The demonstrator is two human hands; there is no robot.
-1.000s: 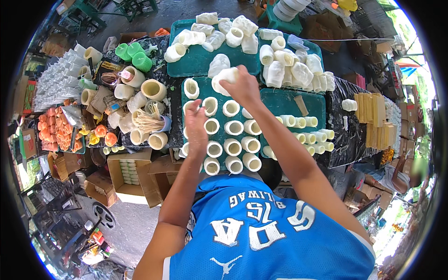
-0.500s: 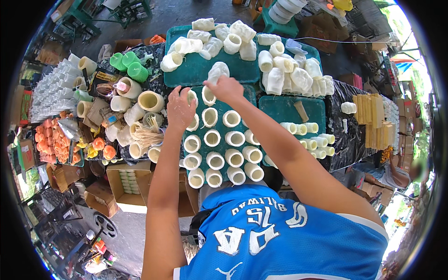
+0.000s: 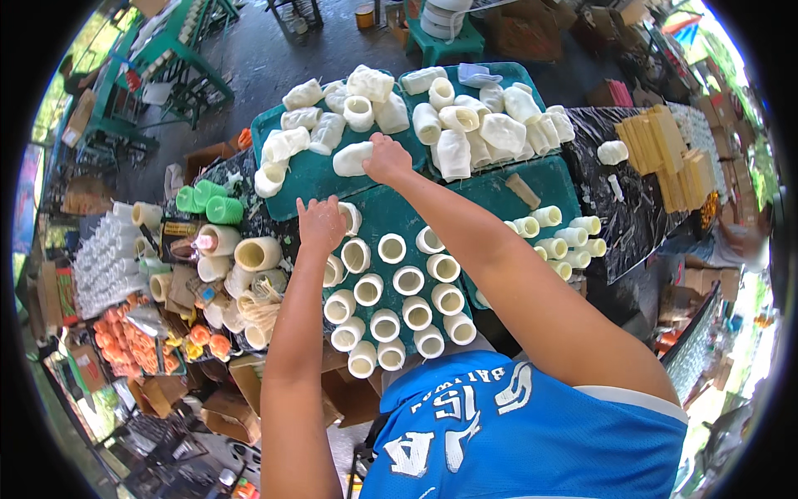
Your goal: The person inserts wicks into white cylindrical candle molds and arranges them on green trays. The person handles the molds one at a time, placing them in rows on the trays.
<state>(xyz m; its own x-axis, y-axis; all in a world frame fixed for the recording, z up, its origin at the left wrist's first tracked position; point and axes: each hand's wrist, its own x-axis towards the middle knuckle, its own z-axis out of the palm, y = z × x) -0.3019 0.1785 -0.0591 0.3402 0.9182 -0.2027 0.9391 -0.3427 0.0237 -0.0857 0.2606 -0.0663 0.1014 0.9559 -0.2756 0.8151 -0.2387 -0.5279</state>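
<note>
White roll (image 3: 352, 160): picking-up seemed the step in hand.
Right hand (image 3: 388, 159) gripped its end; left hand's (image 3: 322, 223) fingers were spread. Lifting seemingly called for steadiness.

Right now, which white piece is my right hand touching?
The elongated piece over the upper-left tray, right end at your right hand; others there lie untouched.

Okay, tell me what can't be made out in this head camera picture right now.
In the head view:
White, lumpy, waxy-looking roll: right end hidden by the bare right hand.
Cream, hollow, waxy-looking cylinder: left side covered by the bare left hand.
Blue, sleeveless fabric jersey: cut off by the picture's lower edge.
</note>
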